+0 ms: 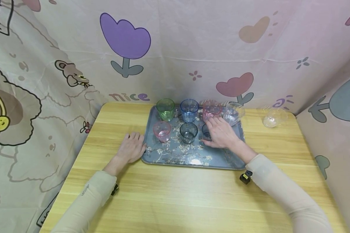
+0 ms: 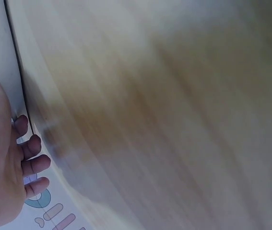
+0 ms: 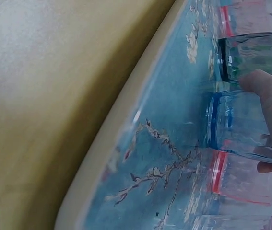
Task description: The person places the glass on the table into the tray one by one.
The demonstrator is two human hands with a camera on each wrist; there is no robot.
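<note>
My right hand [image 1: 221, 133] grips a small light-blue glass [image 3: 239, 122], thumb on the near side and fingers behind; in the head view the hand partly hides it. The glass is at the front row's right end on a blue-grey floral tray [image 1: 169, 157]. Beside it in that row are a dark grey glass [image 1: 188, 132] and a small pink glass [image 1: 162, 132]. Behind stand a green glass [image 1: 165, 110], a blue glass [image 1: 189, 110], a taller pink glass [image 1: 211, 109] and a clear glass [image 1: 233, 114]. My left hand [image 1: 131, 148] rests at the tray's left edge, holding nothing.
Another clear glass [image 1: 274, 117] is on the wooden table [image 1: 175, 197], to the right of the tray. A printed cloth [image 1: 175, 42] hangs behind the table and along both sides. A small black device [image 1: 246, 177] is at the right wrist.
</note>
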